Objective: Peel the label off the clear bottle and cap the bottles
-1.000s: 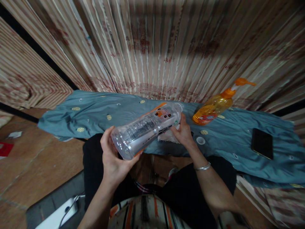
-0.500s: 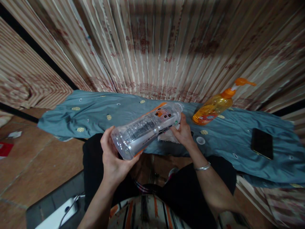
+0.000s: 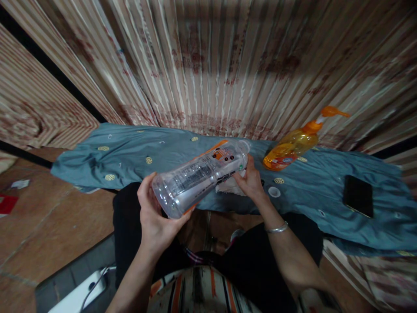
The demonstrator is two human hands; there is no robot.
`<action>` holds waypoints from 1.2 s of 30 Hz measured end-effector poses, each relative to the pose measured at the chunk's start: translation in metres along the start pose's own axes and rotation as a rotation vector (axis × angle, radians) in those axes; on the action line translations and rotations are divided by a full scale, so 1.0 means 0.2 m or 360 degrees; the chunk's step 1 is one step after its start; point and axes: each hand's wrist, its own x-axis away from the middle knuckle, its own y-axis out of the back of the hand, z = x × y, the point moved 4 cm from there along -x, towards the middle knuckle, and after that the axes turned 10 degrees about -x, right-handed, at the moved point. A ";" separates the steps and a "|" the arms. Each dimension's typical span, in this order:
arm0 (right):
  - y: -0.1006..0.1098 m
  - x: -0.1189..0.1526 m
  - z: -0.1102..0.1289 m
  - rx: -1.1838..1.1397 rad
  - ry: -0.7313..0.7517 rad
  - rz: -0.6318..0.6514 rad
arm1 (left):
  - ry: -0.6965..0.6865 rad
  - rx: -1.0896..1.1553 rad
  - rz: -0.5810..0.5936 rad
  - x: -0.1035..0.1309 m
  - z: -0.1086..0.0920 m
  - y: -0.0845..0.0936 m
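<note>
A clear plastic bottle with a printed label lies tilted between my hands, its base toward the left and its neck toward the upper right. My left hand is wrapped around the base end. My right hand grips it near the neck; some of those fingers are hidden behind the bottle. Below the neck end, partly covered, a whitish crumpled piece rests on the cloth. Just right of my right hand lies a small white round cap.
Patterned blue-green cloth covers the narrow surface before me. An orange pump bottle holding yellow-orange liquid stands right of my hands, with a black phone farther right. Striped curtains hang behind. A white power strip is at lower left.
</note>
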 end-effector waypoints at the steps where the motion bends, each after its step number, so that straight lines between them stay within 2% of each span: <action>1: 0.00 0.00 0.00 0.0006 -0.0003 -0.0002 | -0.0007 0.0002 -0.0006 0.00 0.00 0.00; 12: 0.00 0.00 -0.01 0.0072 -0.0016 0.0052 | -0.0010 0.0010 -0.0017 0.00 0.00 0.00; 18: 0.00 0.00 0.00 0.0030 0.0013 -0.0001 | 0.0024 -0.0026 -0.0006 -0.01 0.00 0.01; 22: 0.00 0.00 0.00 0.0038 -0.0006 -0.0001 | 0.0034 -0.0032 0.0082 -0.01 0.00 0.01; 26: 0.00 0.00 0.00 0.0058 0.0014 0.0018 | 0.0000 -0.0017 -0.0017 0.00 0.00 0.01; 36: 0.00 0.00 -0.01 0.0051 0.0039 -0.0015 | 0.0026 -0.0023 -0.0023 0.01 0.01 0.00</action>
